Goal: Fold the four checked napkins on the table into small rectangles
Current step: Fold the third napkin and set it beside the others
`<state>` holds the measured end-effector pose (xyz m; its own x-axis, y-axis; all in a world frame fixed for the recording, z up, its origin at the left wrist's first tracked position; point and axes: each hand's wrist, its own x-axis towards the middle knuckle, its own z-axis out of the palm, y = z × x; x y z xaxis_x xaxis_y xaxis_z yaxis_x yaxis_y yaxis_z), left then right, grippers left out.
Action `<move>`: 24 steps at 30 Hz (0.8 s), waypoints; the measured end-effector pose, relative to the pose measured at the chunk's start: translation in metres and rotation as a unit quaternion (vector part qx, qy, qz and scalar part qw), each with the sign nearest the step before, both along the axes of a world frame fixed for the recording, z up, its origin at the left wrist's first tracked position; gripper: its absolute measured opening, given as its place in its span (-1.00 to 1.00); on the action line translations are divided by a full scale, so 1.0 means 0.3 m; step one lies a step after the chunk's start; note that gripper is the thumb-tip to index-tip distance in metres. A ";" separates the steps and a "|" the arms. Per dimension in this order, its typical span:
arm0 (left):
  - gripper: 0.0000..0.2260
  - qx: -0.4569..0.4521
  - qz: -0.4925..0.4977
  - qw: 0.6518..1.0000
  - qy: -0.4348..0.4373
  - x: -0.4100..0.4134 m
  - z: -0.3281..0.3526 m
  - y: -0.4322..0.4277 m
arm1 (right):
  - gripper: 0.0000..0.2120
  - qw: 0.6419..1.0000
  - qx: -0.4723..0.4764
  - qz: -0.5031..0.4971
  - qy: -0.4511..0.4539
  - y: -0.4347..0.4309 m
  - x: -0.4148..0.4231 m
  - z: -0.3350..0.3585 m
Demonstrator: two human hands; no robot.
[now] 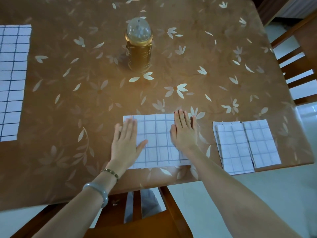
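Observation:
A partly folded white napkin with dark checks (pixel 157 143) lies flat near the table's front edge. My left hand (pixel 126 140) presses its left side with straight fingers. My right hand (pixel 184 131) lies flat on its right side, fingers straight. Two napkins folded into small rectangles sit side by side at the front right, the nearer one (pixel 234 148) and the farther one (pixel 261 143). An unfolded checked napkin (pixel 12 79) is spread out at the left edge of the view, partly cut off.
A gold lantern with a clear dome (pixel 139 47) stands at the middle of the brown flower-patterned table (pixel 85 100). One wooden chair (pixel 295 62) is at the right side, another chair (pixel 142 220) right below me at the front edge.

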<state>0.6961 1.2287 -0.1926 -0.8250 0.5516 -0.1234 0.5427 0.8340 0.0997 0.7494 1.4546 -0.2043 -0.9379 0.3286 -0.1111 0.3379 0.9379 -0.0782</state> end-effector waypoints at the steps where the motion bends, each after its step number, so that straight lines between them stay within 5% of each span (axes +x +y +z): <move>1: -0.29 0.004 -0.027 1.000 -0.008 0.032 0.003 0.016 | -0.46 1.000 0.001 0.000 0.002 -0.002 -0.002 0.000; 5: -0.29 0.005 -0.038 0.998 -0.059 0.104 -0.004 0.055 | -0.44 1.000 -0.006 -0.006 -0.007 0.005 -0.004 -0.004; 18: -0.34 -0.036 0.009 0.999 -0.031 0.047 -0.010 -0.103 | -0.44 0.999 0.046 -0.001 0.003 -0.018 -0.011 0.030; 21: -0.33 -0.046 0.015 0.998 -0.029 0.050 -0.009 -0.097 | -0.47 0.995 0.013 0.060 0.073 -0.109 -0.011 0.051; 24: -0.32 -0.055 0.020 0.998 -0.026 0.056 -0.007 -0.098 | -0.51 0.986 -0.065 0.150 0.032 -0.247 0.053 0.031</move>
<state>0.7129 1.1993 -0.1948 -0.8369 0.4994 -0.2240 0.5054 0.8622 0.0337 0.7653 1.3805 -0.1951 -0.9972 0.0222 -0.0721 0.0373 0.9757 -0.2161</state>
